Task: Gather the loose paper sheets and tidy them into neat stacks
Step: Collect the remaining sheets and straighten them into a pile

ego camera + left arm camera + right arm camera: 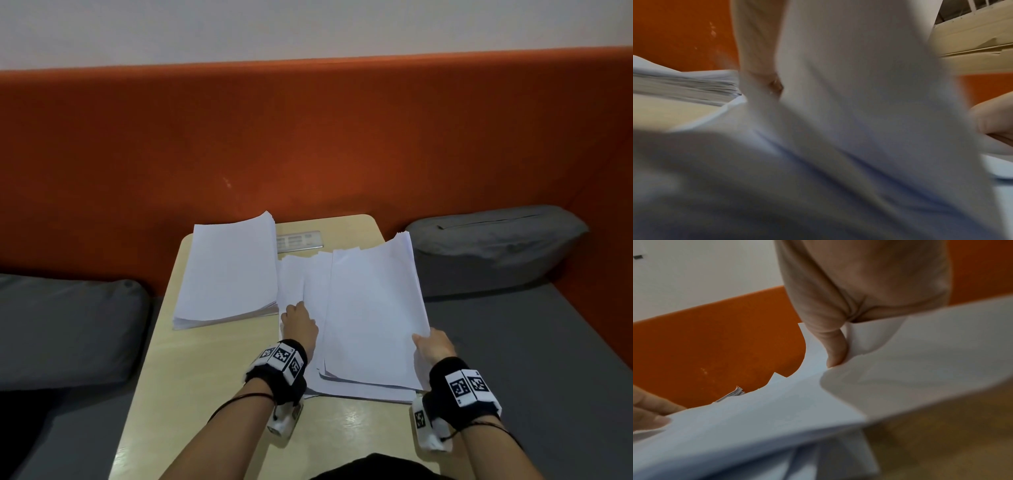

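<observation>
The right hand (434,346) pinched the near right corner of the lifted sheaf (373,308), thumb (835,345) on top; the left hand (298,323) lay on fanned loose sheets (301,274), its grip hidden. Squaring edges before joining the left stack (227,270) seemed wise. A pale wooden table (205,377) stood against an orange padded backrest (308,137), with grey cushions (493,246) alongside.

A thick, fairly squared stack of white sheets (227,270) lies flat on the far left of the tabletop (191,370). Just beside it to the right, a looser pile of white sheets (373,315) lies fanned and uneven, its edges staggered, its near right corner lifted off the tabletop.
</observation>
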The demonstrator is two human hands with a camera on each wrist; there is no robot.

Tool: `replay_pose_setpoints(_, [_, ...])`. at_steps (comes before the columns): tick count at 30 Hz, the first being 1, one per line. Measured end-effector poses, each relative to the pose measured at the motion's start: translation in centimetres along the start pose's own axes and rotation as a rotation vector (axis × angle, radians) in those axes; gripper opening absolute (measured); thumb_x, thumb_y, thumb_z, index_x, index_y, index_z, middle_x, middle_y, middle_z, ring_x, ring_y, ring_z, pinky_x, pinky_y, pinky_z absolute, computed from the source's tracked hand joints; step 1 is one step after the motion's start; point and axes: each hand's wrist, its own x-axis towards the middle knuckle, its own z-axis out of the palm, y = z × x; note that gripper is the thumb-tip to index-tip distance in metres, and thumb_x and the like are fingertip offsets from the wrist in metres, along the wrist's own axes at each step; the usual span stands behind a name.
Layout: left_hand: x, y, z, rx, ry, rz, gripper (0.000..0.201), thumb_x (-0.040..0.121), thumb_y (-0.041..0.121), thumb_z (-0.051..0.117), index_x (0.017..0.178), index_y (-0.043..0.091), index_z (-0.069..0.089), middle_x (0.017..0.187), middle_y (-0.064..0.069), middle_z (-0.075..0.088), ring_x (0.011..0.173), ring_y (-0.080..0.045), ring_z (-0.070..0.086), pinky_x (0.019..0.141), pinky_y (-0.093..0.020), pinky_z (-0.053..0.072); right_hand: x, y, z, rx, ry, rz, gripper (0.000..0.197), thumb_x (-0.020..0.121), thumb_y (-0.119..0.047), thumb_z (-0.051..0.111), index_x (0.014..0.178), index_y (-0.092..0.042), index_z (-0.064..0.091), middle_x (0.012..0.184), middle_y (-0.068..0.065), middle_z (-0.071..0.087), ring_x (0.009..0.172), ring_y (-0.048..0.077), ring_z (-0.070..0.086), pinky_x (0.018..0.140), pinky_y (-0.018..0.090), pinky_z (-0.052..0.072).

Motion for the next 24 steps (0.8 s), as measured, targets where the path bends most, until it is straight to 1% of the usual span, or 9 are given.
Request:
replay_pose_setpoints(3, [-0.1, 0.1, -0.1, -0.022, -0.027, 0.02, 0.041, 0.097, 0.007, 0.038, 0.136, -0.002, 0.031, 0.138, -0.018, 0.033, 0.129, -0.031, 0.031, 0.103, -0.034, 0.032, 0.0, 0.2, 0.1, 0.015, 0.001, -0.006, 0.034, 0.094, -0.014, 0.048, 0.125, 0.0, 0.055, 0.118, 0.02, 0.061, 0.107, 0.034, 0.057, 0.081, 0.029, 0.039])
replay_pose_setpoints(6, [-0.2, 0.2, 0.1, -0.076, -0.05, 0.057, 0.038, 0.096, 0.004, 0.039, 0.133, -0.002, 0.034, 0.132, -0.018, 0.041, 0.124, -0.03, 0.039, 0.099, -0.032, 0.035, -0.2, 0.1, 0.1, 0.027, 0.004, -0.011, 0.033, 0.094, -0.014, 0.047, 0.124, -0.001, 0.055, 0.115, 0.02, 0.062, 0.092, 0.03, 0.056, 0.078, 0.029, 0.039])
replay_pose_setpoints(7, [-0.3, 0.2, 0.2, -0.128, -0.06, 0.068, 0.037, 0.096, 0.002, 0.038, 0.132, -0.002, 0.035, 0.127, -0.017, 0.046, 0.118, -0.028, 0.044, 0.095, -0.029, 0.038, -0.2, 0.1, 0.1, 0.027, 0.005, -0.015, 0.033, 0.095, -0.014, 0.047, 0.123, -0.002, 0.055, 0.115, 0.02, 0.062, 0.087, 0.028, 0.053, 0.077, 0.028, 0.039])
replay_pose_setpoints(9, [-0.5, 0.1, 0.2, -0.249, -0.079, 0.061, 0.037, 0.095, -0.002, 0.037, 0.131, -0.002, 0.034, 0.104, -0.01, 0.051, 0.093, -0.02, 0.052, 0.077, -0.018, 0.043, -0.2, 0.2, 0.1, 0.038, 0.005, -0.015, 0.032, 0.095, -0.014, 0.046, 0.123, -0.002, 0.055, 0.114, 0.019, 0.062, 0.086, 0.026, 0.051, 0.078, 0.028, 0.039])
replay_pose_setpoints(11, [-0.6, 0.1, 0.0, -0.35, -0.072, 0.023, 0.038, 0.096, 0.0, 0.036, 0.133, -0.001, 0.033, 0.098, -0.007, 0.046, 0.084, -0.018, 0.047, 0.066, -0.018, 0.04, -0.3, 0.2, 0.1, 0.05, 0.004, -0.015, 0.032, 0.095, -0.015, 0.046, 0.123, -0.002, 0.055, 0.114, 0.019, 0.062, 0.086, 0.026, 0.051, 0.079, 0.029, 0.04])
replay_pose_setpoints(16, [-0.7, -0.9, -0.5, -0.52, -0.02, -0.061, 0.043, 0.1, 0.011, 0.036, 0.141, -0.002, 0.03, 0.147, -0.015, 0.032, 0.135, -0.027, 0.033, 0.106, -0.027, 0.028, -0.5, 0.5, 0.1, 0.121, 0.012, -0.022, 0.032, 0.094, -0.013, 0.048, 0.122, 0.0, 0.055, 0.112, 0.018, 0.062, 0.088, 0.027, 0.053, 0.083, 0.031, 0.042])
replay_pose_setpoints(20, [-0.5, -1.6, -0.1, -0.669, -0.013, -0.094, 0.046, 0.102, 0.017, 0.031, 0.146, 0.004, 0.022, 0.154, -0.011, 0.021, 0.142, -0.024, 0.022, 0.113, -0.029, 0.019, -0.8, 0.6, 0.8, 0.248, -0.029, -0.047, 0.034, 0.094, -0.013, 0.048, 0.125, 0.0, 0.054, 0.114, 0.016, 0.063, 0.097, 0.03, 0.058, 0.093, 0.037, 0.047])
replay_pose_setpoints(22, [-0.7, -1.5, 0.1, -0.662, -0.12, -0.076, 0.055, 0.102, 0.031, 0.03, 0.149, 0.008, 0.011, 0.157, -0.007, 0.014, 0.144, -0.023, 0.017, 0.115, -0.03, 0.016, -1.2, 0.3, 1.5, 0.257, -0.096, -0.071, 0.031, 0.095, -0.009, 0.047, 0.123, 0.0, 0.053, 0.113, 0.015, 0.062, 0.096, 0.028, 0.058, 0.085, 0.033, 0.045])
replay_pose_setpoints(24, [-0.8, -1.4, 0.2, -0.64, -0.213, -0.029, 0.069, 0.098, 0.039, 0.039, 0.15, 0.008, 0.005, 0.156, -0.005, 0.017, 0.143, -0.022, 0.02, 0.114, -0.03, 0.019, -1.9, -0.1, 2.1, 0.261, -0.153, -0.094, 0.029, 0.094, -0.008, 0.046, 0.121, 0.002, 0.054, 0.107, 0.013, 0.063, 0.095, 0.029, 0.059, 0.08, 0.031, 0.046])
